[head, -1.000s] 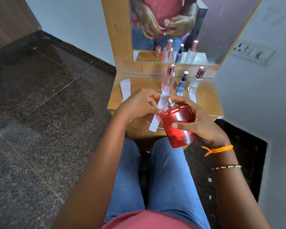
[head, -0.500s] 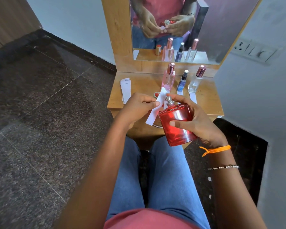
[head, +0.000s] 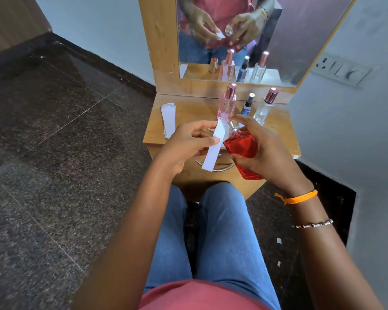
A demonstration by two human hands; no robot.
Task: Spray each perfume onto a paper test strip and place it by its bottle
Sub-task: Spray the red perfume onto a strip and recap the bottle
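My right hand grips a red glass perfume bottle, tilted, with its silver nozzle uncapped and my index finger arched over it. My left hand pinches a white paper test strip held just left of the nozzle. On the wooden dresser top behind stand a pink bottle, a small blue bottle and a clear bottle with a rose cap.
A stack of blank strips lies at the dresser's left side. A red-topped cap shows in the mirror. Wall with a switch panel at right, dark stone floor at left, my knees below.
Both hands lifted a little towards the dresser. The strip swung up beside the nozzle, and my right index finger moved over the nozzle's top.
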